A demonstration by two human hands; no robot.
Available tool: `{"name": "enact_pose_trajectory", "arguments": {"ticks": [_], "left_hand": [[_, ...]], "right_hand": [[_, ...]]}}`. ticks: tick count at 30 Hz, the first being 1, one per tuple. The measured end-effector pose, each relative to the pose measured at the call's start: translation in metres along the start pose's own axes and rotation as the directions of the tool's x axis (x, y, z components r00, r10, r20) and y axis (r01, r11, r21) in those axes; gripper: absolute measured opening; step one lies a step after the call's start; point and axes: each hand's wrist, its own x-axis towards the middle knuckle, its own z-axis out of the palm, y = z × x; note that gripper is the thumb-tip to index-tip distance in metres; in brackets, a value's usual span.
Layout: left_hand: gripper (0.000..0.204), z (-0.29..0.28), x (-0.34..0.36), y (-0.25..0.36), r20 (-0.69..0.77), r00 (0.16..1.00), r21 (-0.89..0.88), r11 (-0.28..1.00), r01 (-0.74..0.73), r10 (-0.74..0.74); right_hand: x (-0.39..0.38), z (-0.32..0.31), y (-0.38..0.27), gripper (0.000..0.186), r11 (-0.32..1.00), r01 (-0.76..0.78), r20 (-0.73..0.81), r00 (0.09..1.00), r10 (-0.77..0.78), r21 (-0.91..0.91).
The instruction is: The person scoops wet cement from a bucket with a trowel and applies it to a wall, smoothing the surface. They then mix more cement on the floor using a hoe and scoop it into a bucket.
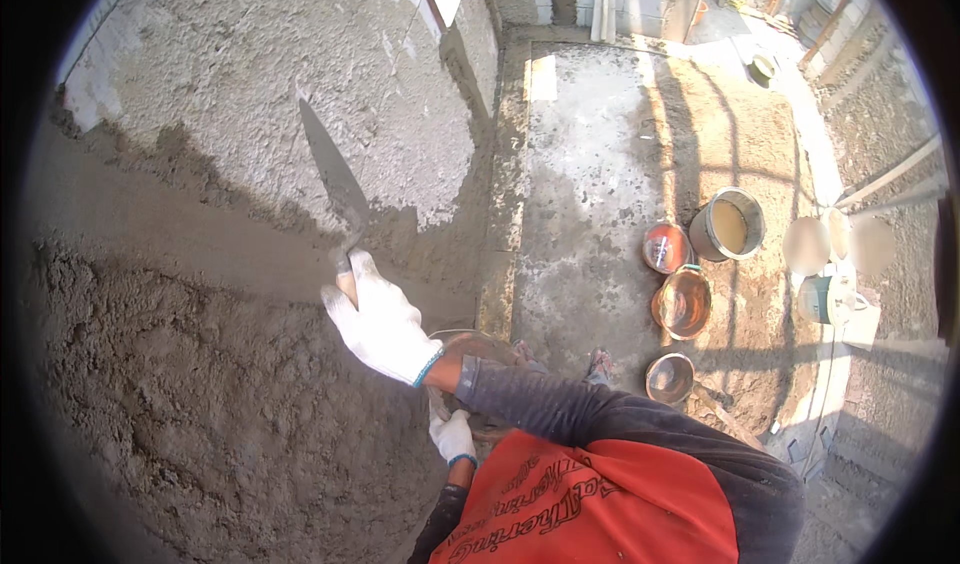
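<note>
My right hand point(382, 324), in a white glove, grips the wooden handle of a pointed metal trowel point(333, 162), its blade raised in front of the plastered wall point(190, 74). The wall shows a pale rough upper area and darker, wet mortar point(170, 344) in a smoother band and a coarse lower area. Below my right forearm, my left hand point(450, 436), also gloved, is closed on a greyish thing. A round container point(470, 346) shows behind it, largely hidden by my arm, so I cannot make out exactly what the hand holds.
On the concrete floor point(580, 144) to the right stand a large bucket of murky liquid point(730, 226), a red container point(665, 249), an orange basin point(682, 304) and a long-handled scoop point(670, 377). A pale bucket point(822, 300) and leaning poles point(890, 174) line the right side.
</note>
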Motion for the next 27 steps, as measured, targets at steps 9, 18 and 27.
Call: {"name": "enact_pose_trajectory", "arguments": {"ticks": [9, 18, 27], "left_hand": [[0.051, 0.063, -0.078, 0.112, 0.169, 0.928, 0.151, 0.922, -0.357, 0.331], [0.057, 0.153, -0.113, 0.198, 0.409, 0.692, -0.162, 0.794, -0.586, 0.594], [0.045, 0.189, -0.193, 0.238, 0.661, 0.494, 0.075, 0.605, -0.792, 0.565]], "right_hand": [[-0.195, -0.258, 0.197, 0.041, 0.495, 0.060, 0.341, 0.795, 0.501, -0.867], [-0.207, -0.287, 0.196, 0.027, 0.400, 0.136, 0.261, 0.925, 0.277, -0.907], [-0.231, -0.386, 0.193, 0.042, 0.415, -0.220, -0.032, 0.910, 0.414, -0.883]]}}
